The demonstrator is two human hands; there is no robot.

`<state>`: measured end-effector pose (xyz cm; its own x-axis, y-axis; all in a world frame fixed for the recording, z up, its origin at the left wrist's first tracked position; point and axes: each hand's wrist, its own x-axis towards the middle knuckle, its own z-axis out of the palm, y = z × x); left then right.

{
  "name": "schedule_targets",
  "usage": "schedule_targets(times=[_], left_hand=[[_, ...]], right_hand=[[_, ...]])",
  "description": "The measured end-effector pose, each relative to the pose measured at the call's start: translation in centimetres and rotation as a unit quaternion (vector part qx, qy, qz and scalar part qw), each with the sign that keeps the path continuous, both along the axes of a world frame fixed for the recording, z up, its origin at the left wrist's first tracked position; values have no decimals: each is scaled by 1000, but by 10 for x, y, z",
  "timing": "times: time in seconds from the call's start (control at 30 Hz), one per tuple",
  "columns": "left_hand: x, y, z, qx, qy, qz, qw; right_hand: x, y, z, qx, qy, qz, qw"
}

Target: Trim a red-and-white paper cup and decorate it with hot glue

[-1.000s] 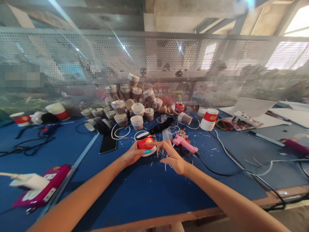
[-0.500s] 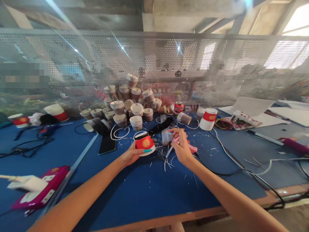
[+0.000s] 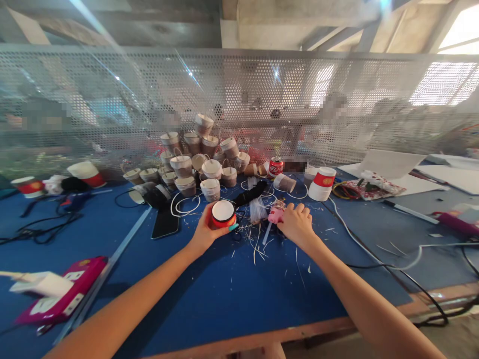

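My left hand [image 3: 204, 233] is closed around a red paper cup [image 3: 223, 223] with a black trim around its rim. The cup's white inside faces up toward me, and the thumb with a teal nail presses its near side. To the right, my right hand [image 3: 297, 224] has its fingers curled over a pink hot glue gun [image 3: 276, 215]. A pale glue stick [image 3: 267, 233] sticks out of the gun toward me. Part of the gun is hidden under that hand. Between the hands lie clear glue sticks [image 3: 257, 209] and black fluffy trim [image 3: 252, 193].
A pile of small handled paper buckets [image 3: 182, 166] stands against the perforated screen [image 3: 239, 89]. Nearby are a red soda can [image 3: 276, 166], stacked cups [image 3: 322, 183] and a phone [image 3: 165, 223]. A magenta power strip [image 3: 63, 291] sits left; cables [image 3: 355, 240] cross the right side.
The cup has tipped so its opening now shows, where before its red side faced me. My right hand has shifted right and turned with the glue gun.
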<state>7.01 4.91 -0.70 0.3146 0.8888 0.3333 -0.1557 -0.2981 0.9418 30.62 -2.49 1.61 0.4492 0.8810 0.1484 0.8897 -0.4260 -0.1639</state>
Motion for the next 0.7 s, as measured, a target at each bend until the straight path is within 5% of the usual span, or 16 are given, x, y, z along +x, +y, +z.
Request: schedule_targets(times=[0.13, 0.23, 0.33, 0.43, 0.57, 0.7], left_hand=[[0, 2, -1, 104, -14, 114, 988], [-2, 2, -3, 116, -38, 142, 982], [-4, 0, -5, 17, -82, 61, 995], [-5, -1, -5, -103, -105, -44, 988], [-6, -2, -3, -174, -103, -141, 969], [-6, -2, 0, -187, -98, -181, 961]], right_hand=[[3, 2, 0, 48, -7, -3, 999], [6, 4, 2, 138, 19, 36, 990], [3, 5, 5, 276, 93, 131, 948], [-7, 3, 5, 367, 295, 202, 859], [-21, -3, 2, 227, 563, 262, 750], [-28, -8, 2, 165, 597, 298, 726]])
